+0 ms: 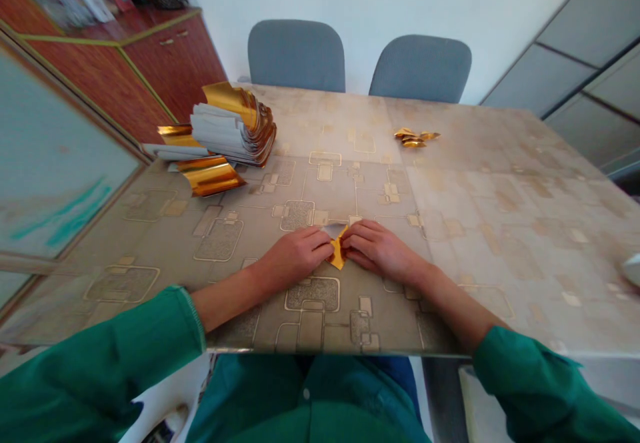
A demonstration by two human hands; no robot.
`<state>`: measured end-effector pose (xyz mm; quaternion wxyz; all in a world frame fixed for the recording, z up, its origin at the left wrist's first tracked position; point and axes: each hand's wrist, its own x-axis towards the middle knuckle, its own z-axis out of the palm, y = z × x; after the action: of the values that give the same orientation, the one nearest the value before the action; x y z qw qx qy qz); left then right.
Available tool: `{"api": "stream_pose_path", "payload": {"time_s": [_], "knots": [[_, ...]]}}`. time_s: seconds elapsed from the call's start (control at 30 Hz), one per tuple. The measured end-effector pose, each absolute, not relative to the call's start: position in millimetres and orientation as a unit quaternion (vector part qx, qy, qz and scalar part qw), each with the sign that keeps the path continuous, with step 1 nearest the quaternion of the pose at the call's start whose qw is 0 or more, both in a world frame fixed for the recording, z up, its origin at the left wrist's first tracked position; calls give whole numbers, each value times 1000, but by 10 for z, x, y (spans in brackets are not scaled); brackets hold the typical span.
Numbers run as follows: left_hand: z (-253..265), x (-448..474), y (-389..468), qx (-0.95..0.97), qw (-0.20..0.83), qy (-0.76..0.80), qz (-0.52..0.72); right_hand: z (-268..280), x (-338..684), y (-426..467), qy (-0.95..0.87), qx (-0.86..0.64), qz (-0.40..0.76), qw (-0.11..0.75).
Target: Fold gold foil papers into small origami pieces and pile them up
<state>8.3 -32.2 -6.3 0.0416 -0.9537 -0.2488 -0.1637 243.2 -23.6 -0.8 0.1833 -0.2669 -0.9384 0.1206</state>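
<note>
A small piece of gold foil paper (pixel 338 251), creased and with a pale underside showing at its top, lies at the table's near middle between my two hands. On its left edge the fingers of my left hand (pixel 303 251) are closed. My right hand (pixel 376 248) pinches the opposite edge, its fingers curled. Part of the paper is hidden under the fingertips of both hands.
A thick stack of gold-and-white foil sheets (pixel 220 130) stands at the table's far left, with a loose curled gold sheet (pixel 213 175) before it. Several folded gold pieces (pixel 414 138) lie far right. Two grey chairs (pixel 296 55) stand behind the patterned table (pixel 480 216).
</note>
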Motion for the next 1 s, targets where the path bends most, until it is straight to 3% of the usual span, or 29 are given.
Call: {"api": "stream_pose_path", "payload": {"time_s": [0.27,0.53,0.83,1.0], "knots": [[16,125,-390,-955,52,-261,-133,-53,2355,-309,-905,-325,150,229],[-58,129,-391,-943,95,-253,-194,21,2510,-280,-923,-279,184,189],[-100,-61,-419,-952,40,-227,-203,-70,2448,-295,-940,-277,39,197],[-166,-118,-415,-952,40,-230,-196,-71,2443,-303,-942,-270,15,197]]}}
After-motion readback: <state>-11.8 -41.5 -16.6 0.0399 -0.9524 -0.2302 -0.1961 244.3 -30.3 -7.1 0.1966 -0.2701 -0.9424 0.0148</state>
